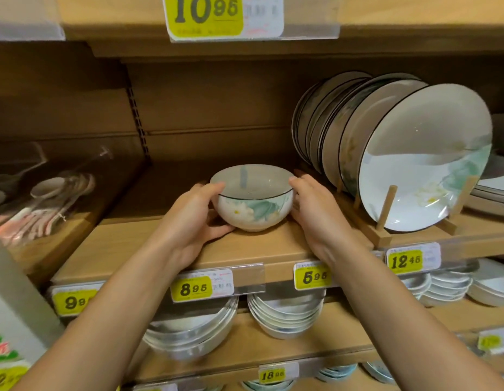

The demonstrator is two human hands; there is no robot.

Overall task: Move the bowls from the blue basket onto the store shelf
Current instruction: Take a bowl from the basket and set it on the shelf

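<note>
A white bowl with a dark rim and a green and yellow flower print stands upright on the wooden shelf, near its middle. My left hand grips the bowl's left side, thumb at the rim and fingers curled under its base. My right hand cups the right side, thumb against the rim and fingers curved behind. The blue basket is out of view.
Several large dark-rimmed plates stand on edge in a wooden rack just right of my right hand. Packaged spoons lie on the left shelf section. Stacked bowls fill the shelf below. The upper shelf board hangs overhead.
</note>
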